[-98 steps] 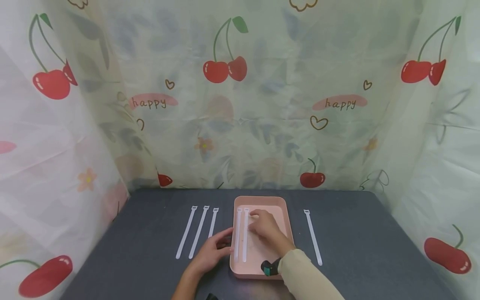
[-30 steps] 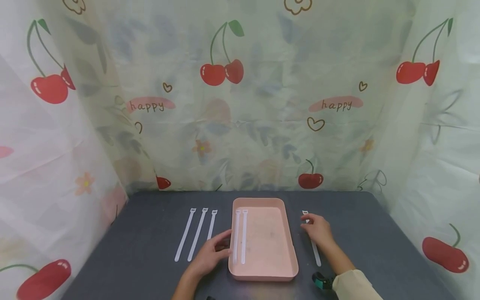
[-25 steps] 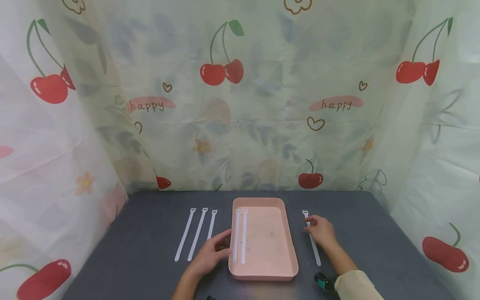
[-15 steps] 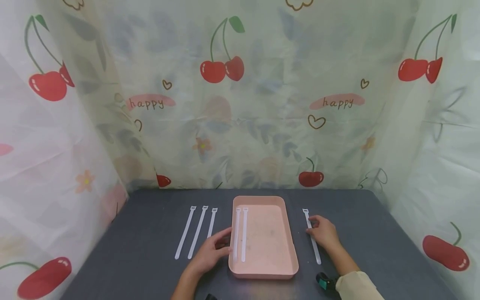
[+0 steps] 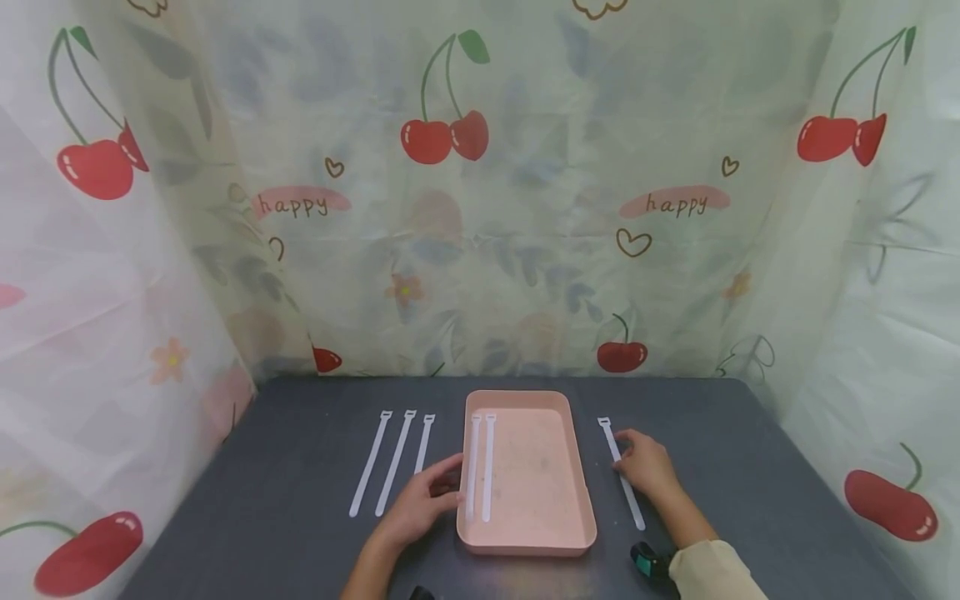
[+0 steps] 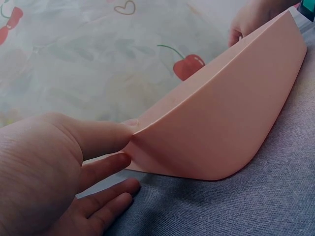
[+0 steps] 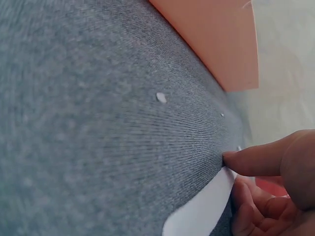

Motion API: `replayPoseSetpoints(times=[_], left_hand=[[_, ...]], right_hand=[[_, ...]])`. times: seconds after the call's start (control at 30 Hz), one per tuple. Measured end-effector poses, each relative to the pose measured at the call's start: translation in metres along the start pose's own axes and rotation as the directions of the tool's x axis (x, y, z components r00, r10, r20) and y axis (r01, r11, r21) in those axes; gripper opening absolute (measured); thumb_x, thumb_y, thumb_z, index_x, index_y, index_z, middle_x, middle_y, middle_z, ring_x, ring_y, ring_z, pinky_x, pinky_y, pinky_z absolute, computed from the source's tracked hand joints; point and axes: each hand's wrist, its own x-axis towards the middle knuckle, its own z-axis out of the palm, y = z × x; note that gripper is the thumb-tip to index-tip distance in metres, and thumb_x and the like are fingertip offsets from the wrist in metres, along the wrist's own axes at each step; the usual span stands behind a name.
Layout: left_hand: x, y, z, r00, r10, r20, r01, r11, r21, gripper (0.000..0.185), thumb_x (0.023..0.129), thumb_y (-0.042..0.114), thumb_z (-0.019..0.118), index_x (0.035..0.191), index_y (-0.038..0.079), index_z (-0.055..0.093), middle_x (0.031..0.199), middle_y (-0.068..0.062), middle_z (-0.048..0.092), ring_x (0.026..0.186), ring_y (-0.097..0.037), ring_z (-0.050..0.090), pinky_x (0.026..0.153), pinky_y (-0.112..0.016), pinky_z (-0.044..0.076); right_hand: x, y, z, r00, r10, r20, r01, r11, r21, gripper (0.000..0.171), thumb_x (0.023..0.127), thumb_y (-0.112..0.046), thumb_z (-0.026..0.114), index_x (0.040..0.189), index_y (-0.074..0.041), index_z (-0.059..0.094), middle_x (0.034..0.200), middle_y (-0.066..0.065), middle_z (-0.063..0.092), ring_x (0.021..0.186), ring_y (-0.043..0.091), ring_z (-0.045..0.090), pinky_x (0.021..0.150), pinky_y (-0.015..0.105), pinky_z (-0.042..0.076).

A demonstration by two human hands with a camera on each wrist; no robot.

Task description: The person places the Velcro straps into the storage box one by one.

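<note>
My right hand (image 5: pixel 647 463) pinches a flat white cable tie (image 5: pixel 632 504), slotted at its far end, on the mat right of the tray. In the right wrist view the thumb (image 7: pixel 261 160) presses on this cable tie (image 7: pixel 199 209), with fingers curled beneath. The left hand (image 5: pixel 418 507) touches the left side of the pink tray (image 5: pixel 528 551); the left wrist view has its fingers fairly straight at the tray wall (image 6: pixel 221 128). Inside the tray, two white cable ties (image 5: pixel 489 471) lie side by side along the left.
Several cable ties, three in all, lie left of the tray, one (image 5: pixel 395 467) in the middle; the left hand hides part of the nearest. A dark grey mat (image 5: pixel 277 467) covers the table. A cherry-patterned curtain (image 5: pixel 525 275) encloses the back and sides.
My right hand has moved from over the tray to the cable tie on the right. That tie's slotted end has shifted slightly left. The left hand stays at the tray.
</note>
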Motion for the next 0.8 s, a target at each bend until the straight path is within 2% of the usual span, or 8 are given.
replayPoseSetpoints(times=[0.13,0.3,0.5,0.6,0.8], left_hand=[[0.000,0.000,0.000,0.999,-0.034,-0.001,0.034,0.999,-0.024,0.059,0.088,0.007,0.067,0.142,-0.002,0.045,0.136,-0.023,0.052,0.117,-0.039,0.055,0.099,-0.054,0.041],[-0.001,0.009,0.001,1.000,-0.028,-0.003,0.028,0.999,-0.041,0.058,0.088,0.000,0.064,0.142,-0.007,0.043,0.135,-0.028,0.050,0.118,-0.044,0.052,0.100,-0.058,0.038],[-0.004,0.028,-0.001,0.999,-0.029,0.016,0.029,0.998,-0.055,0.056,0.087,-0.005,0.062,0.139,-0.012,0.043,0.133,-0.034,0.048,0.118,-0.050,0.050,0.100,-0.062,0.035],[-0.003,0.022,0.000,1.000,-0.025,0.010,0.026,0.999,-0.045,0.057,0.088,-0.003,0.063,0.140,-0.010,0.043,0.133,-0.032,0.049,0.117,-0.048,0.051,0.100,-0.060,0.037],[0.001,0.004,0.000,1.000,-0.026,-0.001,0.026,0.999,-0.045,0.059,0.088,0.002,0.066,0.142,-0.005,0.044,0.134,-0.026,0.052,0.117,-0.041,0.054,0.099,-0.055,0.041]], right_hand=[[-0.001,0.002,-0.001,0.999,-0.047,0.012,0.048,0.999,-0.015,0.049,0.079,0.000,0.070,0.127,-0.001,0.059,0.069,0.003,0.055,0.059,0.018,0.051,0.052,0.032,0.040],[0.000,0.003,0.000,0.994,-0.102,0.037,0.101,0.995,0.019,0.051,0.080,0.001,0.070,0.130,-0.006,0.061,0.071,0.003,0.054,0.060,0.018,0.050,0.052,0.031,0.040],[0.000,0.003,-0.002,0.992,-0.076,0.103,0.052,0.974,0.219,0.041,0.083,0.003,0.067,0.123,0.000,0.064,0.080,0.009,0.058,0.058,0.018,0.058,0.048,0.031,0.047],[-0.001,0.004,-0.004,0.990,-0.034,0.138,-0.011,0.948,0.317,0.039,0.085,0.002,0.065,0.124,0.001,0.063,0.090,0.012,0.064,0.065,0.018,0.063,0.052,0.032,0.049],[-0.006,0.002,-0.010,0.985,-0.016,0.173,-0.050,0.929,0.366,0.039,0.089,0.002,0.062,0.127,0.004,0.060,0.102,0.014,0.069,0.075,0.019,0.067,0.060,0.035,0.052]])
